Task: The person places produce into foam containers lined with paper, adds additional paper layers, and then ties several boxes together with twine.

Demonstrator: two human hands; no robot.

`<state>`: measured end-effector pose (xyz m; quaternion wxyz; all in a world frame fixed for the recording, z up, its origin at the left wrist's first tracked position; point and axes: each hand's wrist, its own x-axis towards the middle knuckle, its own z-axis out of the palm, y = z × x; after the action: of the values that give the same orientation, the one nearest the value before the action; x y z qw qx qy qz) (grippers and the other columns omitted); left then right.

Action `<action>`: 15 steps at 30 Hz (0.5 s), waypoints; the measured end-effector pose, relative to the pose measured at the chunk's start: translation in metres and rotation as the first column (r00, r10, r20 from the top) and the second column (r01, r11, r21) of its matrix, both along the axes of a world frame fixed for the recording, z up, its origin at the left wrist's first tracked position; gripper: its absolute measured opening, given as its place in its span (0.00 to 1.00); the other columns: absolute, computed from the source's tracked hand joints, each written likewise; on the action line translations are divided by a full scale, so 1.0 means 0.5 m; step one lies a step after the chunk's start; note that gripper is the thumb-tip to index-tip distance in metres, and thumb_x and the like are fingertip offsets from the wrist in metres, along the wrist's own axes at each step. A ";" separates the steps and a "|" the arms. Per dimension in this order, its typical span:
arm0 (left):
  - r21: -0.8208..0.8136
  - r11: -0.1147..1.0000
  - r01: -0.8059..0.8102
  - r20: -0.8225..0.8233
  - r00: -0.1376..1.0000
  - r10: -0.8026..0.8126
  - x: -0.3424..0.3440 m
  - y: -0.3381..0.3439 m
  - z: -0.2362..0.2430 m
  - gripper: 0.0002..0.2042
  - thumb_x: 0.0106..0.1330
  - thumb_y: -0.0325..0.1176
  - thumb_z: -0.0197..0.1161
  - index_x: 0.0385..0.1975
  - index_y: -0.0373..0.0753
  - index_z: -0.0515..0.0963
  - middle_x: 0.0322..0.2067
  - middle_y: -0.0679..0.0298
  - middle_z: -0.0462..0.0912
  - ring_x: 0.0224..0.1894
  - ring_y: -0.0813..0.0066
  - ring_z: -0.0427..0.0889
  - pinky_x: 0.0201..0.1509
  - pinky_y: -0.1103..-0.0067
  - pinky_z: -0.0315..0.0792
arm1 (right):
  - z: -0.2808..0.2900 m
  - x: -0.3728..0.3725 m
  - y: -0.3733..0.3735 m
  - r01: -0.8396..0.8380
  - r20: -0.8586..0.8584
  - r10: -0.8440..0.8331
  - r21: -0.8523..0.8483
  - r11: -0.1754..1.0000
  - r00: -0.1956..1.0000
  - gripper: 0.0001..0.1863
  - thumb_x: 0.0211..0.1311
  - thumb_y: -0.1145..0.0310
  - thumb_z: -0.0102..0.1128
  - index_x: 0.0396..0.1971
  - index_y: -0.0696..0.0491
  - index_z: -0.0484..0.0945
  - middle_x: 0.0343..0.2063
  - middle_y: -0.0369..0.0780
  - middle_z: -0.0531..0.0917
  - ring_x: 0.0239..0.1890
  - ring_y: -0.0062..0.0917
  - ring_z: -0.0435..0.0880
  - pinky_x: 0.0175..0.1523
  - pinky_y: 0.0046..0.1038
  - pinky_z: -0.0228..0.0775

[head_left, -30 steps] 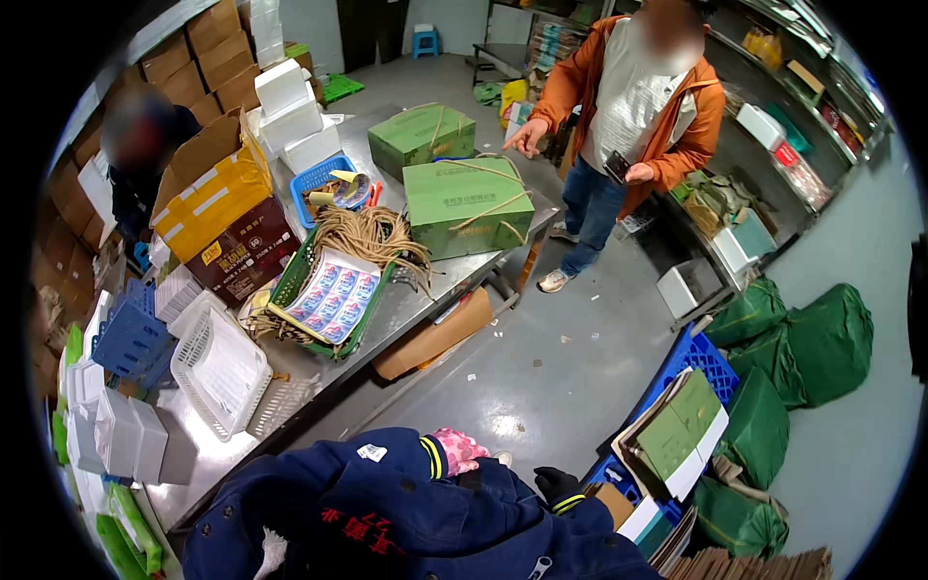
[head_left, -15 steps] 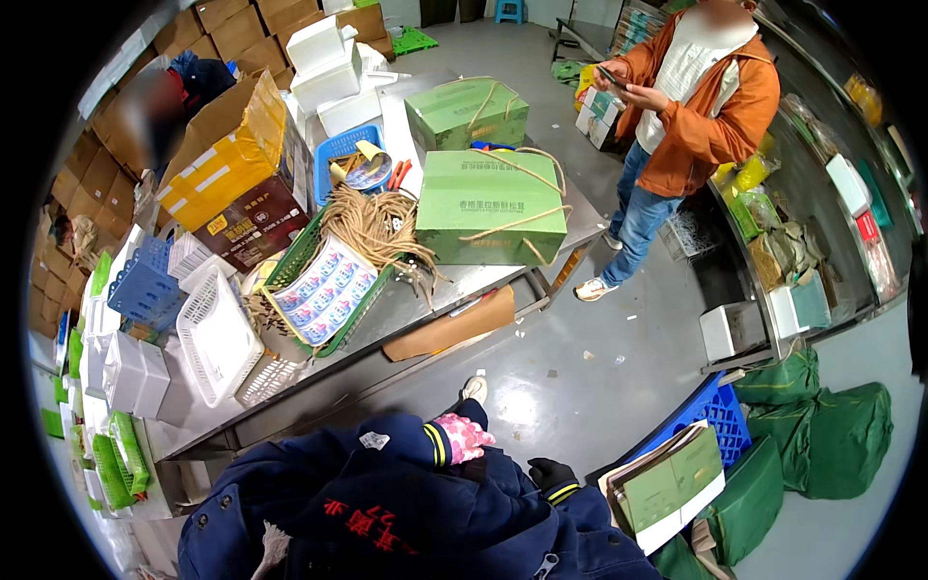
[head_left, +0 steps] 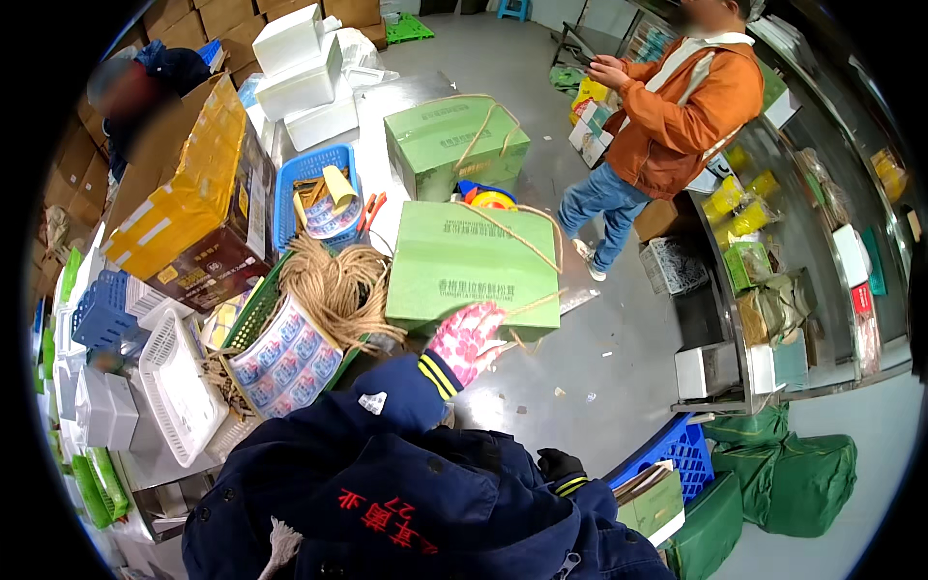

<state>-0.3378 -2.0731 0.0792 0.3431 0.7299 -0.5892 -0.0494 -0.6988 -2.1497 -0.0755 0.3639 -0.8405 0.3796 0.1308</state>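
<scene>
My left hand [head_left: 467,340], in a pink and white patterned glove, reaches to the near side of a green carton [head_left: 474,261] with rope handles. Its fingers are stretched and the thumb is apart, close to the front rope handle [head_left: 534,304]. Whether the glove presses on the carton I cannot tell. My right hand [head_left: 558,464], in a black glove, hangs low beside my jacket, away from the table; its fingers blend into the dark. Behind the near carton stands a second green carton [head_left: 454,145], with a tape roll [head_left: 491,199] between the two.
Left of the cartons, a green basket [head_left: 253,314] carries rope bundles [head_left: 333,290] and a sticker sheet [head_left: 290,358]. A blue basket [head_left: 285,208] and a big brown box [head_left: 208,242] stand beyond. A person in an orange jacket [head_left: 677,116] stands right. Blue crate [head_left: 691,464] at lower right.
My left hand has moved up and forward from my body to the near green carton, and the view has come closer to the table. The right hand stays low by my side.
</scene>
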 end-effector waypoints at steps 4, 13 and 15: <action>-0.046 0.994 -0.104 0.096 0.990 0.108 0.057 -0.100 0.010 0.31 0.52 0.40 0.61 0.57 0.37 0.61 0.57 0.51 0.60 0.60 0.54 0.58 0.63 0.65 0.52 | -0.067 -0.018 -0.058 0.056 0.111 -0.075 0.171 0.984 0.991 0.19 0.49 0.56 0.58 0.42 0.46 0.77 0.36 0.41 0.81 0.39 0.34 0.80 0.46 0.30 0.71; 0.409 0.877 -0.251 0.263 0.953 0.150 0.090 -0.160 -0.043 0.32 0.58 0.52 0.50 0.59 0.38 0.59 0.62 0.56 0.54 0.65 0.59 0.49 0.66 0.60 0.39 | -0.002 0.130 -0.202 -0.090 0.124 0.076 0.106 0.990 0.989 0.11 0.53 0.68 0.58 0.39 0.50 0.79 0.30 0.39 0.82 0.33 0.25 0.81 0.41 0.23 0.72; 0.422 0.878 -0.227 0.266 0.957 0.120 0.092 -0.175 -0.039 0.32 0.58 0.53 0.50 0.59 0.39 0.58 0.62 0.56 0.53 0.65 0.60 0.48 0.67 0.61 0.39 | 0.038 0.184 -0.262 -0.167 0.169 0.177 -0.074 0.983 0.970 0.10 0.54 0.66 0.58 0.37 0.50 0.79 0.31 0.41 0.82 0.34 0.30 0.81 0.41 0.26 0.72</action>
<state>-0.2916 -2.1609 0.0597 0.0977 0.8399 -0.5296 -0.0672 -0.6070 -2.2809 -0.0565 0.3583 -0.8888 0.2756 0.0762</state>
